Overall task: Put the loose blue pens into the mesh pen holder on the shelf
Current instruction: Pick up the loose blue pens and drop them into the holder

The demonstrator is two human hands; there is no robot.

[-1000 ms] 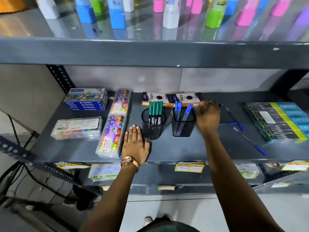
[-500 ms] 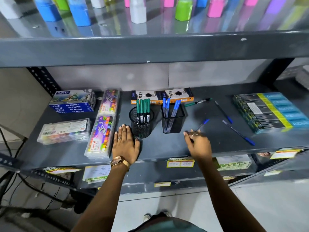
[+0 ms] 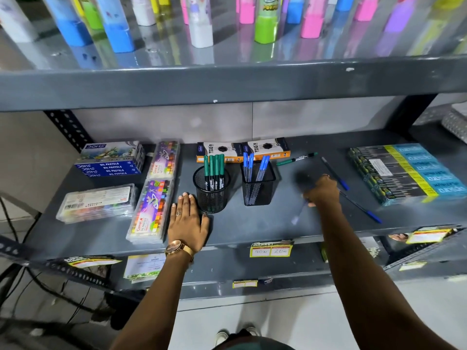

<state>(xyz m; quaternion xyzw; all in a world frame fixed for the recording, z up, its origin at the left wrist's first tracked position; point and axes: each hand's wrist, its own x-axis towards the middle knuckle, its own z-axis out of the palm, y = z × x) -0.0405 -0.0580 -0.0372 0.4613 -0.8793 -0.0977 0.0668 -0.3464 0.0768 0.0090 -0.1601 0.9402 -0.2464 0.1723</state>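
DOMS oil pastels boxes at shelf left, then Camel oil pastels packs. Left hand flat, fingers spread, grasping nothing, beside round mesh cup of green markers; square mesh pen holder with blue pens before TRIO boxes. Right hand curled, blurred, grip impossible to tell; loose blue pens just right.

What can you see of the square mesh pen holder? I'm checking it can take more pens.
The square mesh pen holder is a black wire-mesh cup with squared sides and an open top. It stands upright on the grey shelf, just right of the round mesh holder and in front of an orange box. Several blue-capped pens lean inside, caps up, with open space between them. Neither hand touches it.
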